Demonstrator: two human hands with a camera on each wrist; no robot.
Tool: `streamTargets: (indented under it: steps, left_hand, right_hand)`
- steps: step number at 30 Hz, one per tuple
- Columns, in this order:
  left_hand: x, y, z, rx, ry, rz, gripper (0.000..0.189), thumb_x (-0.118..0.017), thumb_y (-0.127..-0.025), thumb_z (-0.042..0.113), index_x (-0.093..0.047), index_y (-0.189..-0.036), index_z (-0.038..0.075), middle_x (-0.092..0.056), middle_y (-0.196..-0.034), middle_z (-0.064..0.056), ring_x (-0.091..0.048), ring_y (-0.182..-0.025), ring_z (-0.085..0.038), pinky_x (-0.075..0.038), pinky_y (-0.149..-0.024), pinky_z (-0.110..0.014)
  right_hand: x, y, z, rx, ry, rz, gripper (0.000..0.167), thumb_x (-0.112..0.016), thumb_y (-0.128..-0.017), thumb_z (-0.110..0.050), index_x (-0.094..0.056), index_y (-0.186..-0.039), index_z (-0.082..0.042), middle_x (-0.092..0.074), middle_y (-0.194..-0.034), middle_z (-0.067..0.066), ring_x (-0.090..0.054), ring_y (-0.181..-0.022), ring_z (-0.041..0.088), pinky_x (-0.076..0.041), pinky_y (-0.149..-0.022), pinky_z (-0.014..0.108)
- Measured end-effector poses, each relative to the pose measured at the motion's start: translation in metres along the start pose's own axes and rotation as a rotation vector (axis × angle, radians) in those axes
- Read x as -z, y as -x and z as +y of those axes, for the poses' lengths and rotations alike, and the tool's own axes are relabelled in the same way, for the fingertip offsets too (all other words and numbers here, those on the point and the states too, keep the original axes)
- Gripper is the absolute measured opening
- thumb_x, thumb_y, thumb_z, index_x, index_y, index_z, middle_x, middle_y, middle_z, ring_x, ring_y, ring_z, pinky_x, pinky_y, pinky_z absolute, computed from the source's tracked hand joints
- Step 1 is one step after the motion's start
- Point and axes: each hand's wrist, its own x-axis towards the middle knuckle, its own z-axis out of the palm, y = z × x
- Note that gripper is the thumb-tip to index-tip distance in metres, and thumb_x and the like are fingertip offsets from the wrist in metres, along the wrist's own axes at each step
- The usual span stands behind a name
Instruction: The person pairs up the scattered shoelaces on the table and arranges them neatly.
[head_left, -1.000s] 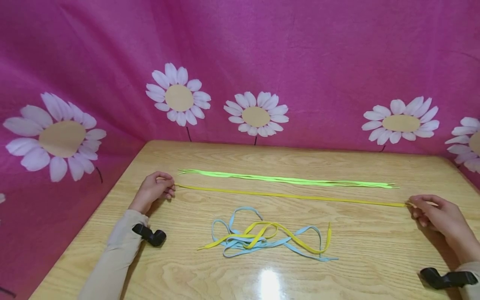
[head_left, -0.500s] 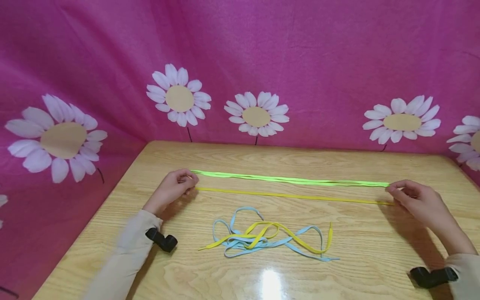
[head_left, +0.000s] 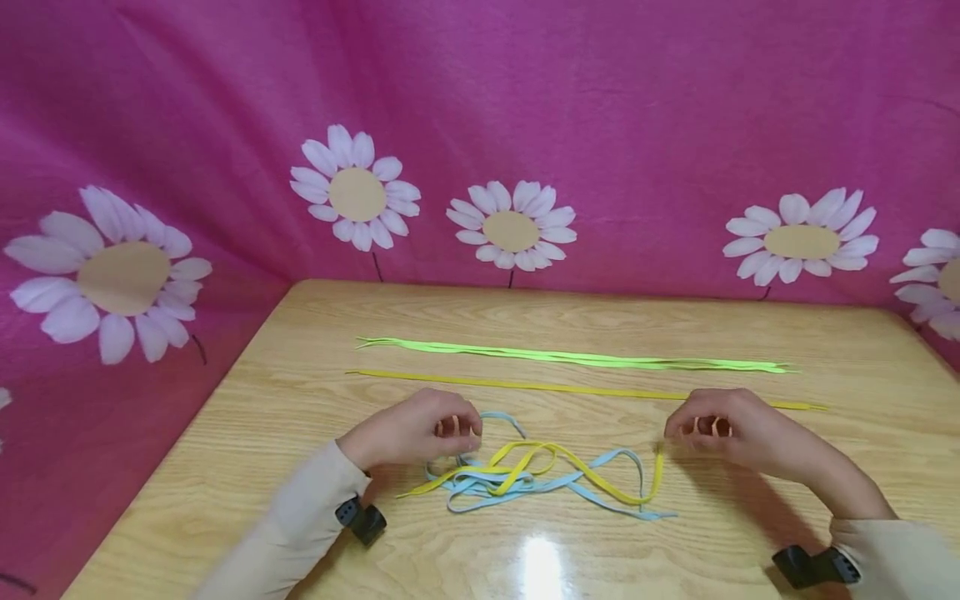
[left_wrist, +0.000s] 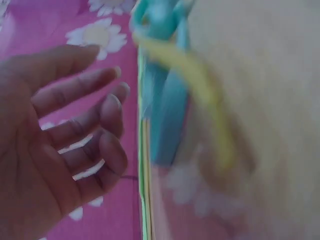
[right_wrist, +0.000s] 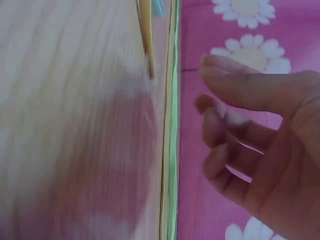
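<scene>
Risk noted: a flat yellow fabric lace point(head_left: 611, 495) lies looped through a flat pale-blue fabric lace point(head_left: 553, 485) between the hands. Pulling one end before the crossings are freed would likely tighten the tangle or drag both laces together.

The left hand point(head_left: 420, 429), above the tangle's left side, has its fingers loosely bent and spread; the right hand point(head_left: 738, 425), near the yellow tip, likewise. Neither pinches anything.

Behind lie a straight, narrow yellow lace point(head_left: 525, 387) and a neon-green bundle of flat laces point(head_left: 555, 357); a brushing hand could skew either. All appear soft and ribbon-like, with narrow tips. The pale wood-grain worktop point(head_left: 637, 567) shows glare, suggesting a smooth surface where laces would slide readily.
</scene>
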Motion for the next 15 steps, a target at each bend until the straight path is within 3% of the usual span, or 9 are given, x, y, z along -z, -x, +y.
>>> streamTargets:
  steps: [8, 15]
  left_hand:
    - [-0.019, -0.002, 0.022, -0.015, -0.086, -0.106, 0.028, -0.076, -0.084, 0.034, -0.068, -0.103, 0.015, -0.058, -0.099, 0.007, -0.053, -0.079, -0.006, -0.045, -0.071, -0.017]
    - [-0.022, 0.001, 0.027, -0.010, -0.130, -0.178, 0.019, -0.079, -0.081, 0.025, -0.069, -0.095, 0.018, -0.055, -0.093, 0.010, -0.049, -0.078, -0.004, -0.043, -0.072, -0.017]
  right_hand:
    - [-0.020, -0.009, -0.013, 0.039, -0.073, -0.196, 0.028, -0.080, -0.075, -0.005, -0.072, -0.098, -0.019, -0.057, -0.090, -0.007, -0.048, -0.073, 0.000, -0.044, -0.057, 0.020]
    - [-0.027, -0.011, -0.016, 0.058, -0.070, -0.210, 0.029, -0.080, -0.074, -0.002, -0.070, -0.091, -0.022, -0.056, -0.089, -0.009, -0.048, -0.073, 0.001, -0.044, -0.057, 0.020]
